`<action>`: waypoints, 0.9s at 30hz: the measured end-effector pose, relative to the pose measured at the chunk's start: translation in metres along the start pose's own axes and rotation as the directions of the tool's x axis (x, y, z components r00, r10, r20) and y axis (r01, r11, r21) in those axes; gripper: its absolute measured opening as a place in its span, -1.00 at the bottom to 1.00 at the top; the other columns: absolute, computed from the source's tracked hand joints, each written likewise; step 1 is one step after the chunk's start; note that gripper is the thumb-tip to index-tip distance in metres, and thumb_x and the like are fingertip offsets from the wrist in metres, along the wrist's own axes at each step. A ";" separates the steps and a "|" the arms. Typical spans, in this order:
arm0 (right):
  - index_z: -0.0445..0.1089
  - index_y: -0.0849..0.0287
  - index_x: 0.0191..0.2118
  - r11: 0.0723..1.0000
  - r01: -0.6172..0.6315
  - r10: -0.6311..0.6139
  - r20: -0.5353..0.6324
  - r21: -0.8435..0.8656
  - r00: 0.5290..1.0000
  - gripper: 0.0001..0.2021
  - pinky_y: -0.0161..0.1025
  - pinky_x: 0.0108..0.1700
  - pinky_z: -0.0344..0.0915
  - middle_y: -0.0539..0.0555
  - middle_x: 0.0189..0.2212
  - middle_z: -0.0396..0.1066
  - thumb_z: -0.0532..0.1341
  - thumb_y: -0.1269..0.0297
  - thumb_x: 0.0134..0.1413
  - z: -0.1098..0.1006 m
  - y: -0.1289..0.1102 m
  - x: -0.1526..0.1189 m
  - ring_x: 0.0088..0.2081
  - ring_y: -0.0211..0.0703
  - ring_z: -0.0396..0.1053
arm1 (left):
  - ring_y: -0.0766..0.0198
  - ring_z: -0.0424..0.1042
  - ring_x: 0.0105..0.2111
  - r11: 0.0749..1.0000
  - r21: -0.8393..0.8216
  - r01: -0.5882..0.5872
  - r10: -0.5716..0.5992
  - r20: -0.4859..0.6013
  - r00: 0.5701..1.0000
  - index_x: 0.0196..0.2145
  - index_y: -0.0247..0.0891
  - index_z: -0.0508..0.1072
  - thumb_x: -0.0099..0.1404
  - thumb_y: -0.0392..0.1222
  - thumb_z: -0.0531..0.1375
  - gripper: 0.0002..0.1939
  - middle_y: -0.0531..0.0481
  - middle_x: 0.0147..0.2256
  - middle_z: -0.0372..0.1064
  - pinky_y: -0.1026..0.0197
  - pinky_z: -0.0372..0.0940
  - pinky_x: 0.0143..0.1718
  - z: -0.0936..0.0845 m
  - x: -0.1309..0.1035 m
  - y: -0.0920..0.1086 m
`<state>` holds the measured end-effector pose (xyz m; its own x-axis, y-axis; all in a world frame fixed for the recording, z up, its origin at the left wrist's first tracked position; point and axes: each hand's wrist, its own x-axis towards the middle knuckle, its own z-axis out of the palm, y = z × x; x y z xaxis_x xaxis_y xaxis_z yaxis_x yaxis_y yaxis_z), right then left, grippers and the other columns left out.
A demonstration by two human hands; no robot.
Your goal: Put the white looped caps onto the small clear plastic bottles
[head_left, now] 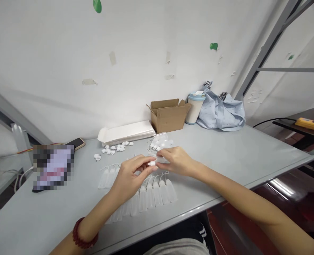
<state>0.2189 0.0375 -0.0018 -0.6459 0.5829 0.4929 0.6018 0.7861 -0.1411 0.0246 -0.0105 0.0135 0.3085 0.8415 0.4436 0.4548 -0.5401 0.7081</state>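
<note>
Over the middle of the table, my left hand pinches a small white cap between thumb and fingertips. Close beside it, my right hand is closed on a translucent plastic bottle, partly hidden by the fingers. Whether cap and bottle touch, I cannot tell. Below the hands lies a row of similar bottles with thin curved spouts, and more bottles lie left, partly behind my left hand. Past my right hand is a small pile of bottles. Several loose white caps are scattered behind my left hand.
On the grey table, a flat white box, an open cardboard box, a lidded cup and a light blue cloth bag stand along the wall. A phone and a blurred-out item lie left.
</note>
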 end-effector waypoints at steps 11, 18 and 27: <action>0.27 0.27 -0.33 0.957 0.221 -0.266 -0.261 -0.189 0.928 -0.80 -0.34 -0.52 0.11 0.05 -0.52 0.42 0.05 0.25 0.26 0.009 -0.007 0.000 -0.49 -0.27 0.36 | 0.35 0.26 -0.58 0.955 -0.063 0.290 -0.284 0.079 0.955 -0.28 -0.29 0.49 0.25 -0.04 0.10 -0.71 0.08 -0.56 0.27 0.33 0.17 -0.57 0.001 0.002 -0.002; 0.27 0.28 -0.35 0.921 0.281 -0.346 -0.236 -0.269 0.908 -0.79 -0.31 -0.52 0.11 0.07 -0.50 0.38 0.01 0.33 0.28 0.008 -0.010 -0.001 -0.48 -0.24 0.31 | 0.43 -0.15 -0.63 0.943 -0.020 0.333 -0.316 0.264 0.911 -0.56 -0.32 0.37 0.29 0.07 0.00 -0.55 0.18 -0.65 -0.20 0.32 -0.16 -0.62 -0.005 0.006 -0.004; 0.27 0.27 -0.27 0.919 0.321 -0.362 -0.169 -0.229 0.917 -0.88 -0.32 -0.49 0.07 0.10 -0.38 0.37 0.01 0.49 0.22 0.003 -0.010 -0.001 -0.37 -0.22 0.28 | 0.42 -0.18 -0.64 0.917 -0.080 0.390 -0.333 0.382 0.862 -0.56 -0.29 0.34 0.29 0.09 -0.02 -0.55 0.19 -0.66 -0.21 0.29 -0.20 -0.61 -0.006 0.006 -0.007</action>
<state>0.2124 0.0295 -0.0032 -0.7303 0.2152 0.6484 0.4535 0.8625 0.2246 0.0185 -0.0020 0.0145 0.4333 0.8990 -0.0635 0.4711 -0.1659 0.8663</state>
